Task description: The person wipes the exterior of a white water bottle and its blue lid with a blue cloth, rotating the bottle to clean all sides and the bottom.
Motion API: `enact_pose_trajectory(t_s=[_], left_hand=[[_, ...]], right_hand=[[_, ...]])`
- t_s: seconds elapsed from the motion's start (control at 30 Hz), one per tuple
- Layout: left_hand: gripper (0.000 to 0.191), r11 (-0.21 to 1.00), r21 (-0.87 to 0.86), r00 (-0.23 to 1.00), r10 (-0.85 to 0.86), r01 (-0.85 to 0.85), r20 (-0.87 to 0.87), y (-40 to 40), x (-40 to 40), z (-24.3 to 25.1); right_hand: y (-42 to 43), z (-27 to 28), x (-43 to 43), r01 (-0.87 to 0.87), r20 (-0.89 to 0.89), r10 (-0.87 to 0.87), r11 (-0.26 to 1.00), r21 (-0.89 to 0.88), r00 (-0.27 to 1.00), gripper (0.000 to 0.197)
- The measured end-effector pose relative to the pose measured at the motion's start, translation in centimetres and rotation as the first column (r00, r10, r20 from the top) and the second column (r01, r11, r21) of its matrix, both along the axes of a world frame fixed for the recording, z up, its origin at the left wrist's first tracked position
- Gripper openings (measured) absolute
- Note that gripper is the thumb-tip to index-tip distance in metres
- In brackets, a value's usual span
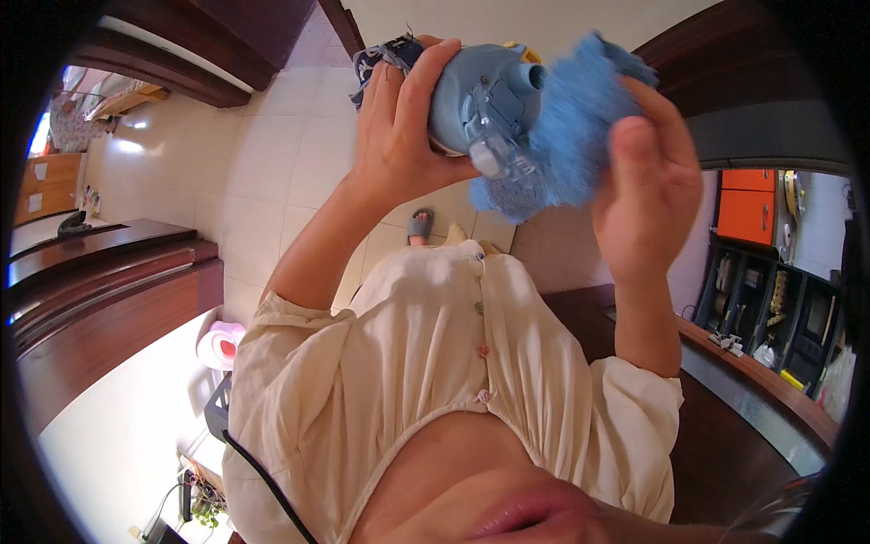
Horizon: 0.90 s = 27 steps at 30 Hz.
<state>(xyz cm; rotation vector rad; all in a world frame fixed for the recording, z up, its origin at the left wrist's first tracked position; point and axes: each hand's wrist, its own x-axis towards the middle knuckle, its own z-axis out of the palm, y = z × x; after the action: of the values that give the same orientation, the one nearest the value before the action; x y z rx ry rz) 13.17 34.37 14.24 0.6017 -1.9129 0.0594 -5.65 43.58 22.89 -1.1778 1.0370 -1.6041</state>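
My left hand (401,129) grips a blue plastic bottle-like container (469,88), its fingers around the body and its thumb below. The container has a round spout, a clear plastic latch or cap part and a small yellow part at its top. A dark blue patterned cloth (387,58) with frayed edges lies between the left fingers and the container's far side. My right hand (652,170) holds a fluffy light blue cloth (578,129), blurred, against or just beside the spout end; whether they touch is partly hidden.
Dark wooden furniture (115,299) stands at the left, beside a tiled floor (265,156). On the right are a wooden ledge (754,374), a black compartment rack (768,306) with small items and an orange cabinet (746,207). A black cable (262,476) runs by the left sleeve.
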Motion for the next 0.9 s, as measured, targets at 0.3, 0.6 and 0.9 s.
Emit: enact_pose_trajectory(t_s=[0.3, 0.6, 0.9], left_hand=[[0.088, 0.993, -0.02, 0.992, 0.112, -0.113, -0.05, 0.1, 0.3, -0.3], [0.101, 0.988, 0.111, 0.994, 0.111, -0.107, -0.025, 0.2, 0.2, -1.0], [0.097, 0.706, 0.556, 0.862, -0.155, 0.438, -0.482, -0.9, 0.8, -1.8]], right_hand=[[-0.1, -1.9, 3.1, -0.143, -0.64, -0.247, 0.858, -0.494, 0.728, 0.036], [-0.2, -1.9, 3.5, -0.065, -0.499, -0.112, 0.944, -0.324, 0.859, 0.038], [-2.0, -1.7, -1.1, -0.23, 0.177, 0.28, 0.939, -0.255, 0.944, 0.06]])
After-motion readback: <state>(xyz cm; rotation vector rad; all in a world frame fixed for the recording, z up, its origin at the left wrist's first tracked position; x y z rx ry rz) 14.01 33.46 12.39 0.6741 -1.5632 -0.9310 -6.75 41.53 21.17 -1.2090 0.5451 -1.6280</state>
